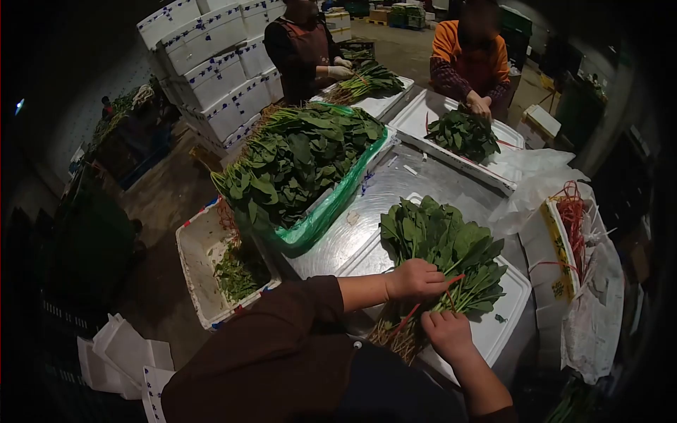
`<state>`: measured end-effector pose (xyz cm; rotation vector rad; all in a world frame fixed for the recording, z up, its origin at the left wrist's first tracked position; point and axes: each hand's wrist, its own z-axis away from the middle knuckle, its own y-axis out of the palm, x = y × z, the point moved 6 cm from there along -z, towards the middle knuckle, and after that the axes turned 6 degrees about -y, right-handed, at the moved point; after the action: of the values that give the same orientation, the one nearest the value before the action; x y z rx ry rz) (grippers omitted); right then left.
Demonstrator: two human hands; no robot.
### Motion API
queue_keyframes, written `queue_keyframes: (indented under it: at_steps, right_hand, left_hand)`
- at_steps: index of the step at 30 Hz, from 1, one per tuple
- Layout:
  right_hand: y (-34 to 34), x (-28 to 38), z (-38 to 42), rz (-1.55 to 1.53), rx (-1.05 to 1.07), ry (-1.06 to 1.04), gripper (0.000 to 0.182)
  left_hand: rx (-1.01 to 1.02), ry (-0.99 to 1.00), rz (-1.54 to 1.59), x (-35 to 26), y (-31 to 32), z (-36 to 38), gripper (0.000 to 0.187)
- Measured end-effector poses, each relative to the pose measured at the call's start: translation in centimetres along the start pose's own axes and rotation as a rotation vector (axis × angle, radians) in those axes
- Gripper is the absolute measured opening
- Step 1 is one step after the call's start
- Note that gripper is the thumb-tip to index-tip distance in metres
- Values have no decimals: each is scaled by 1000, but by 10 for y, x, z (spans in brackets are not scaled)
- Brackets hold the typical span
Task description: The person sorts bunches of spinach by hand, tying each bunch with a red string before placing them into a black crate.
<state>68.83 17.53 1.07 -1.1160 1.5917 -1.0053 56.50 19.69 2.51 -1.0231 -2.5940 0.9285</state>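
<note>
A bunch of leafy greens (444, 243) lies on a white foam lid (511, 314) in front of me, roots pointing toward me. My left hand (416, 278) closes over the stems of the bunch and pinches a red tie band (451, 282). My right hand (448, 333) grips the stems lower down, close to the roots, where the red band runs across them.
A big heap of loose greens (296, 158) fills a green-lined box at the left. A foam box of trimmings (211, 271) sits on the floor. Red bands (575, 218) lie in a box at right. Two other people handle greens across the steel table (416, 183). Stacked foam boxes (211, 63) stand behind.
</note>
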Motion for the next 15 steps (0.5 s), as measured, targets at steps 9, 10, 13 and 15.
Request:
queue_keyframes:
  at_steps: [9, 10, 13, 15]
  right_hand:
    - [-54, -42, -17, -532, -338, 359, 31]
    - [-52, -55, -18, -604, -304, 450, 33]
    - [-28, -71, -21, -676, -242, 492, 32]
    - [-17, -73, -16, -657, -213, 443, 23]
  left_hand:
    - [10, 110, 70, -4, -7, 3, 20]
    - [14, 109, 74, -7, -8, 2, 20]
    - [8, 102, 8, -10, -9, 1, 16]
    - [-42, 44, -7, -5, -11, 2, 12]
